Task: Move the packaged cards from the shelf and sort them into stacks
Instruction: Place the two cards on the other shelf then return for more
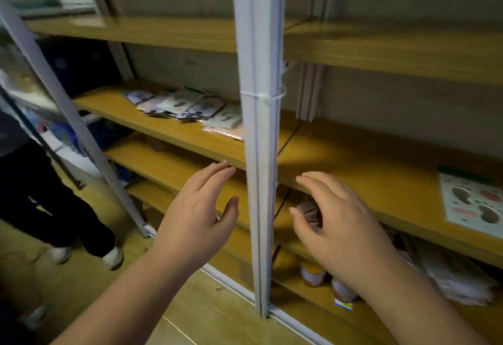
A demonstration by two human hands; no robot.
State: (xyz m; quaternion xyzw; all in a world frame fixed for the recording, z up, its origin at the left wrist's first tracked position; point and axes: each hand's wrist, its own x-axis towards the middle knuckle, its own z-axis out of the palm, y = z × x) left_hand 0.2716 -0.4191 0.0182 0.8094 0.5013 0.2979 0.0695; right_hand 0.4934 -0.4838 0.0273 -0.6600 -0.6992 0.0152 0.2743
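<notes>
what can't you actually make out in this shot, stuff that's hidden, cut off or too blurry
Head view only:
- Print on the packaged cards: too blurred and small to read, and the white upright post hides the pile's right end.
- Sticker sheet: cut off by the right frame edge.
- Jars on the low shelf: partly hidden behind the right hand and its forearm.
- Standing person: cut off by the left edge.
- Left hand: holds nothing.

Two bare forearms are seen rising from the near edge, with no sleeves, watch or bracelet visible on them. The left hand [197,208] and the right hand [337,219] are uncovered, without gloves or rings. Short, unpainted fingernails are shown on the fingers. Slight motion blur is noted.
</notes>
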